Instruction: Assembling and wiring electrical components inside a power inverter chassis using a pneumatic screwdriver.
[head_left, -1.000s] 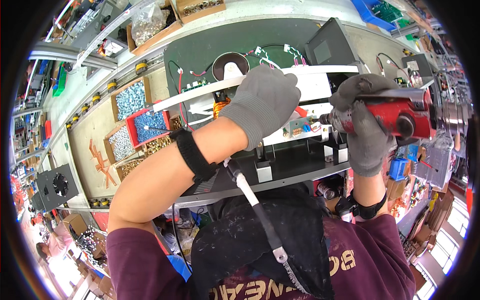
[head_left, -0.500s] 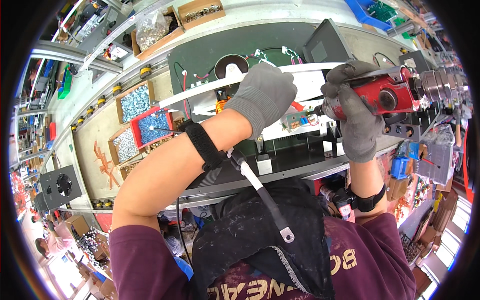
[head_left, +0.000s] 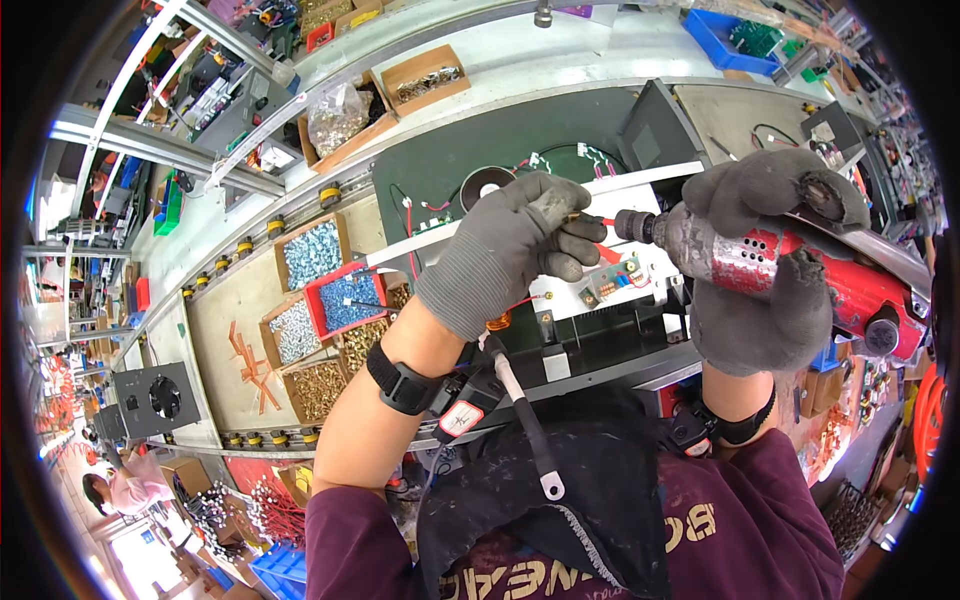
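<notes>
My right hand, in a grey glove, is wrapped round a red drill, its dark chuck pointing left. Close to that chuck, my left hand, also gloved, has its thumb and fingers pinched together. Something small and brass-coloured shows at its fingertips, too small to name. Both hands are above a white panel on an open dark metal housing. A small circuit board sits on the panel below the drill tip. A round black part is partly hidden behind my left hand.
To the left, a red bin of bluish screws stands among cardboard boxes of fasteners. Orange strips lie beside them, and a grey fan housing is further left. A box of small metal parts and a blue tray sit behind.
My left hand has turned and come to the drill's tip, its fingers now pinching. The drill has tilted, its rear end now lower on the right. The view has shifted.
</notes>
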